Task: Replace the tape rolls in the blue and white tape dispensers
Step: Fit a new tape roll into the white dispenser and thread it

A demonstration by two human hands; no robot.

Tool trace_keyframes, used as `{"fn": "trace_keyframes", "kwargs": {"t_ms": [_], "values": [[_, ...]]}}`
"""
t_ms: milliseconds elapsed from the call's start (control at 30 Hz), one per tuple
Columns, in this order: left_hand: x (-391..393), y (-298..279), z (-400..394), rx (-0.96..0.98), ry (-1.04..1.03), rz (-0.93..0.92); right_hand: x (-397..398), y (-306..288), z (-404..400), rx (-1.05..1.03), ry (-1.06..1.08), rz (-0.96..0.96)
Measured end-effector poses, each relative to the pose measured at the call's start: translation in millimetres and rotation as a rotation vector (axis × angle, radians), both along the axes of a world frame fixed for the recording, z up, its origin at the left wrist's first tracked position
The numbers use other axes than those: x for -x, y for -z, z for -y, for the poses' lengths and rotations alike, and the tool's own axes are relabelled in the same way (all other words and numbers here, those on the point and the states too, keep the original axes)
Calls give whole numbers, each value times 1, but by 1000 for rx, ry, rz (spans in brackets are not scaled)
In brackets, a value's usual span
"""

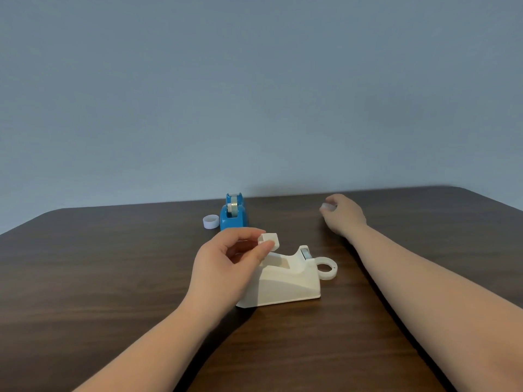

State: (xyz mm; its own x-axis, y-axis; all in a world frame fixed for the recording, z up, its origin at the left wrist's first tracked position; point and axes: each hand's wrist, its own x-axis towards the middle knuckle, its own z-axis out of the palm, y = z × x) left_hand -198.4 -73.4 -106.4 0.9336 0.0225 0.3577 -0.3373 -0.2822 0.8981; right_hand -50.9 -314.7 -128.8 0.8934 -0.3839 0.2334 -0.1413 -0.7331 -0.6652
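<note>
The white tape dispenser (285,281) sits near the table's middle with its roll slot bare. My left hand (226,267) hovers over its left end, pinching a small white spindle hub (269,240) between thumb and fingers. A clear tape roll (326,267) lies flat against the dispenser's right end. My right hand (342,215) is farther back on the right, closed on a small white roll-like piece (327,206), mostly hidden by the fingers. The blue tape dispenser (233,215) stands at the back with a roll inside it.
A short white ring (210,221) lies on the table just left of the blue dispenser. The dark wooden table (113,278) ends at a plain grey-blue wall close behind the blue dispenser.
</note>
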Motion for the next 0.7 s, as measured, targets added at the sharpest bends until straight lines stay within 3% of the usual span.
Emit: {"fn": "trace_keyframes", "kwargs": {"t_ms": [133, 300, 600, 700], "values": [[4, -4, 1, 18, -3, 2, 37, -26, -23, -474, -170, 148], [10, -9, -2, 91, 11, 38, 109, -62, -51, -929, -420, 48], [21, -14, -1, 128, 46, 172, 171, -64, -80, -940, -558, -42], [22, -14, 1, 50, 29, 276, 172, -64, -81, -949, -613, -27]]}}
